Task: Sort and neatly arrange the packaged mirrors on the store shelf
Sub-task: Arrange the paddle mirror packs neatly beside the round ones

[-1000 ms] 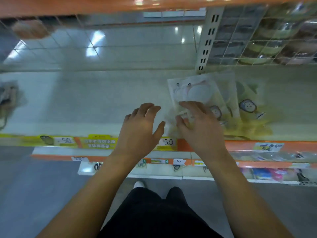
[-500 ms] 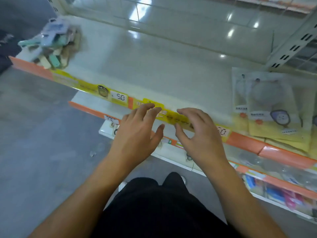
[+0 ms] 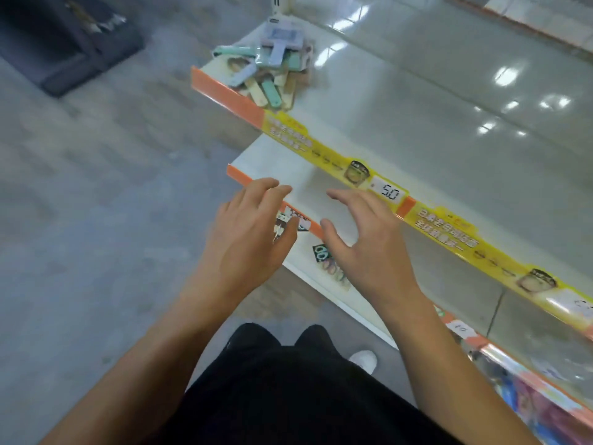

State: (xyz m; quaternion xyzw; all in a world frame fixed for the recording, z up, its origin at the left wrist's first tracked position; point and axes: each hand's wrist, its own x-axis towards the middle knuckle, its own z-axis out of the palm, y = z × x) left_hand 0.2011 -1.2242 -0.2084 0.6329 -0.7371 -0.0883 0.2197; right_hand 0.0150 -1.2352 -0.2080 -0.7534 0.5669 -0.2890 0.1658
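A loose heap of packaged hand mirrors (image 3: 272, 67), with pastel green, cream and lilac handles, lies at the far left end of the white shelf (image 3: 417, 123). My left hand (image 3: 247, 239) and my right hand (image 3: 365, 242) hover side by side in front of the shelf's yellow and orange price strip (image 3: 321, 149), well short of the heap. Both hands are empty with fingers spread. The yellow-packaged mirrors seen earlier are out of view to the right.
A lower shelf (image 3: 288, 168) with an orange edge juts out under my hands, with small packets (image 3: 330, 264) on it. More goods (image 3: 539, 396) fill the lower shelf at the right. A dark mat (image 3: 64, 43) lies on the grey floor at the upper left.
My view has swung left along the shelf, from the yellow mirror packs to the heap at the left end. My right hand let go of the packs; both hands travel left, empty.
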